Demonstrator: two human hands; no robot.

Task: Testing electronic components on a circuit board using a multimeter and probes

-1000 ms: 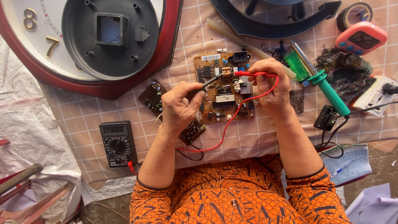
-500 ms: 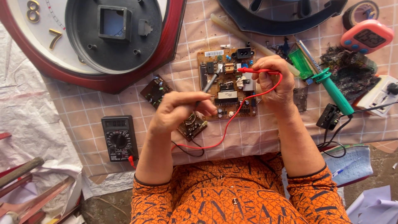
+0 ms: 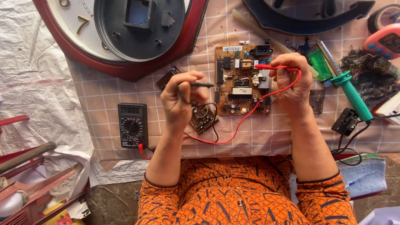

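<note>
My left hand (image 3: 180, 100) grips a black test probe (image 3: 201, 85) whose tip points right, just short of the brown circuit board (image 3: 241, 86) on the checked cloth. My right hand (image 3: 291, 82) holds the red test probe (image 3: 266, 66) over the board's upper right part, tip pointing left. Its red lead (image 3: 246, 116) loops down across the cloth toward a black multimeter (image 3: 132, 124) at the left. A smaller dark circuit board (image 3: 203, 117) lies under my left hand, partly hidden by it.
A large red-rimmed wall clock (image 3: 125, 41) lies face up at the top left. A green-handled soldering iron (image 3: 352, 95), a pink timer (image 3: 383, 41), a tape roll and a dark curved plastic part (image 3: 308, 16) sit at the top right. A black plug with cable (image 3: 345, 121) lies at the right.
My left hand has pulled the black probe back off the brown board to the left and lifted it. My right hand stays over the board with the red probe.
</note>
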